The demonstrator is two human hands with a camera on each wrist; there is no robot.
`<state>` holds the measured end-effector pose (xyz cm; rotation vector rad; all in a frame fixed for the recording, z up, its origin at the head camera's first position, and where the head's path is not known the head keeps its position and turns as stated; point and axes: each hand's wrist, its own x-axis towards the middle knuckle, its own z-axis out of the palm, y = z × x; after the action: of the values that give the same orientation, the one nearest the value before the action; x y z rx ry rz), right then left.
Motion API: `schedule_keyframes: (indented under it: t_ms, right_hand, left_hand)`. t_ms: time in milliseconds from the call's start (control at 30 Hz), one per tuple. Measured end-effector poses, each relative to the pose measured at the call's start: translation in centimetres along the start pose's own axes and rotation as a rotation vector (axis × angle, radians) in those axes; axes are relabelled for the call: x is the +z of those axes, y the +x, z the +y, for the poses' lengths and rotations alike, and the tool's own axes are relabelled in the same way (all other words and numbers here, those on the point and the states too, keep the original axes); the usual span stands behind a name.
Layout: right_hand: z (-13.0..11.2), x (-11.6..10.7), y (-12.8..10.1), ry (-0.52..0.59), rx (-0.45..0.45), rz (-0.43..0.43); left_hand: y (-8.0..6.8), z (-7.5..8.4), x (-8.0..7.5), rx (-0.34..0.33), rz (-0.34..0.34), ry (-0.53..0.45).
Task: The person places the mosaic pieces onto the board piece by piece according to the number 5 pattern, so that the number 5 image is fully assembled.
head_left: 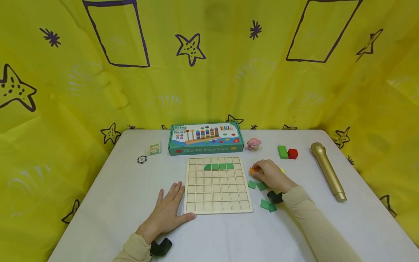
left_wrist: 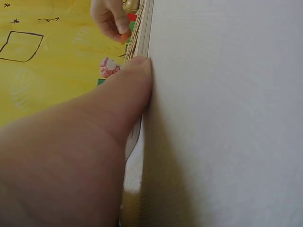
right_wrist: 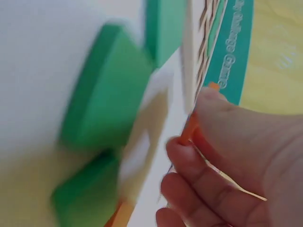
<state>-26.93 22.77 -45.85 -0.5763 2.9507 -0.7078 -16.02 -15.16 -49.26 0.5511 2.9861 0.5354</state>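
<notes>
While pinched in the right hand [head_left: 271, 176], orange tile [head_left: 252, 170] — thin, flat, small — grip closed round it, left hand [head_left: 170, 211] flat, fingers straight.

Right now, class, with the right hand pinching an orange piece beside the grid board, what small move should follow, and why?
Probably carry the orange piece in the right hand over to the grid board: four green pieces fill one row, other cells are empty, and the left hand steadies the board.

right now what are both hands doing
Left hand: open, flat on the table, thumb against the wooden grid board.
Right hand: pinching an orange piece.
</notes>
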Motion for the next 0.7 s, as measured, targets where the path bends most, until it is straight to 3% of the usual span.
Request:
schedule_keyframes:
  t_ms: [133, 333, 500, 700]
  right_hand:
    - [-1.6, 0.2, 0.7, 0.052, -0.022, 0.027]
    - [-4.3, 1.2, 2.1, 0.09, -0.159, 0.083]
    - [-6.6, 2.1, 3.5, 0.086, -0.252, 0.032]
    - [-8.7, 3.5, 5.1, 0.068, -0.274, -0.047]
  left_hand:
    - [0.1, 0.1, -0.1, -0.002, -0.005, 0.001]
    - [0.1, 0.2, -0.2, 0.006, 0.006, 0.003]
    - [0.1, 0.3, -0.2, -0.003, -0.003, -0.003]
    - [0.0, 0.2, -0.1, -0.011, -0.01, -0.008]
